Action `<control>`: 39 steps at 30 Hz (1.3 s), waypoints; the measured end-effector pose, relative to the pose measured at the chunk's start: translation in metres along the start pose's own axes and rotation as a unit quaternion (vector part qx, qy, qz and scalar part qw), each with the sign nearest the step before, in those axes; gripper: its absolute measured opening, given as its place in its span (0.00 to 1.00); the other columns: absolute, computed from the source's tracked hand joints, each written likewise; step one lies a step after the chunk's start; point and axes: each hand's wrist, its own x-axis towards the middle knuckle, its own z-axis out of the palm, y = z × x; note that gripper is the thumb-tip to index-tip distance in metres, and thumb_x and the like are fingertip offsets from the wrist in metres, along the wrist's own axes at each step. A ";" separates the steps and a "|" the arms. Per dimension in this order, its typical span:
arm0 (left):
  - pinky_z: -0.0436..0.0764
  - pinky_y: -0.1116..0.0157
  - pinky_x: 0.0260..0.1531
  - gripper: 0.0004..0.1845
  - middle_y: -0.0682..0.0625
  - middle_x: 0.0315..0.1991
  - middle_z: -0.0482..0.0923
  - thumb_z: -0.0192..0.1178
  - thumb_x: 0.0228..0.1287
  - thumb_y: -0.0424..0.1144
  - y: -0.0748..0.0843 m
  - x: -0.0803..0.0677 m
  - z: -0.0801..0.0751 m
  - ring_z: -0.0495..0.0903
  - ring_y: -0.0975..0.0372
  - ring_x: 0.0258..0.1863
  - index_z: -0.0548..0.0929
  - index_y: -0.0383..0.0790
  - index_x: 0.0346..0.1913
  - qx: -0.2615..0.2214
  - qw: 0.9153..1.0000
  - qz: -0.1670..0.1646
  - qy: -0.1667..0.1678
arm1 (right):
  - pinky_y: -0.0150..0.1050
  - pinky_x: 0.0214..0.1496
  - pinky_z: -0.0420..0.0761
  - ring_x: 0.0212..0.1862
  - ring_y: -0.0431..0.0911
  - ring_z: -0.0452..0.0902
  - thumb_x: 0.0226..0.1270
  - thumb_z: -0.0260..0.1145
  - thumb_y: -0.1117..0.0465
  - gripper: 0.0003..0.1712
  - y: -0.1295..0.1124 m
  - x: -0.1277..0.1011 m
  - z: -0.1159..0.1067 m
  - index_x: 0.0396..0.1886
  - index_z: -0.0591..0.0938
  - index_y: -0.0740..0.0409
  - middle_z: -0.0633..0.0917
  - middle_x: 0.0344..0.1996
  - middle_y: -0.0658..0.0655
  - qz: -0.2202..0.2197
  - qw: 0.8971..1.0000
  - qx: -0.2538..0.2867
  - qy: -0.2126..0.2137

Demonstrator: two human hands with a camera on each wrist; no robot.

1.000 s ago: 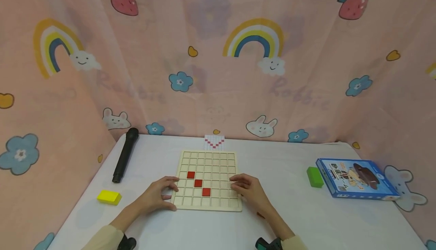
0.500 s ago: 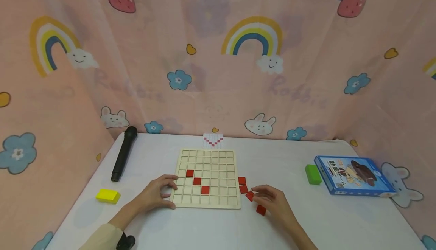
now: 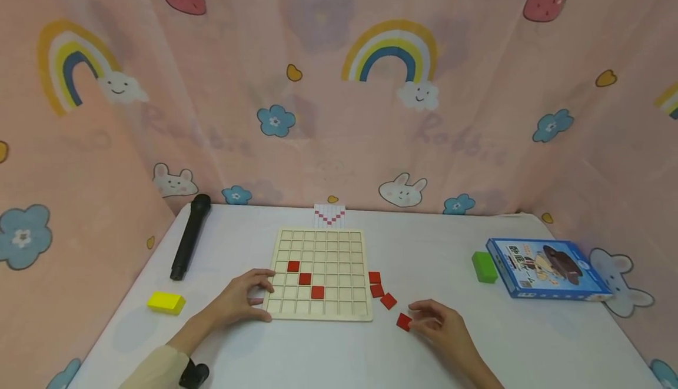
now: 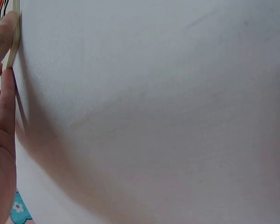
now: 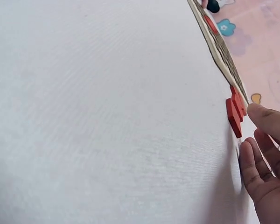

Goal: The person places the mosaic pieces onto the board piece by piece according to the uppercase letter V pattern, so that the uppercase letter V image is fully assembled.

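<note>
A pale square grid board (image 3: 339, 248) lies mid-table with three red square tiles (image 3: 305, 279) set in its cells in a diagonal. My left hand (image 3: 241, 296) rests at the board's left edge, thumb near the lower left corner. The left wrist view shows its straight fingers (image 4: 7, 93) touching the board's rim. To the board's right lie several loose red tiles (image 3: 388, 301). My right hand (image 3: 441, 325) is beside the nearest one (image 3: 404, 322), fingertips right at its edge. In the right wrist view, thumb and fingers (image 5: 246, 154) stand apart with nothing between them.
A small card (image 3: 329, 216) with a red V pattern stands behind the board. A black microphone (image 3: 190, 238) and a yellow block (image 3: 166, 303) lie at left. At right are a green block (image 3: 484, 267) and a blue box (image 3: 548, 268). A patterned curtain (image 3: 328, 148) hangs behind.
My right hand has moved from the board's right edge rightward and toward me, down to the nearest loose tile, uncovering the loose tiles. My left hand stays at the board's left edge.
</note>
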 end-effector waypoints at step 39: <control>0.83 0.72 0.45 0.26 0.44 0.65 0.66 0.80 0.32 0.40 -0.005 0.001 0.001 0.63 0.43 0.66 0.80 0.45 0.39 -0.015 1.000 -0.007 0.001 | 0.47 0.56 0.81 0.45 0.48 0.81 0.57 0.73 0.62 0.20 -0.003 0.024 -0.027 0.49 0.82 0.63 0.85 0.43 0.57 0.035 0.996 0.008 -0.076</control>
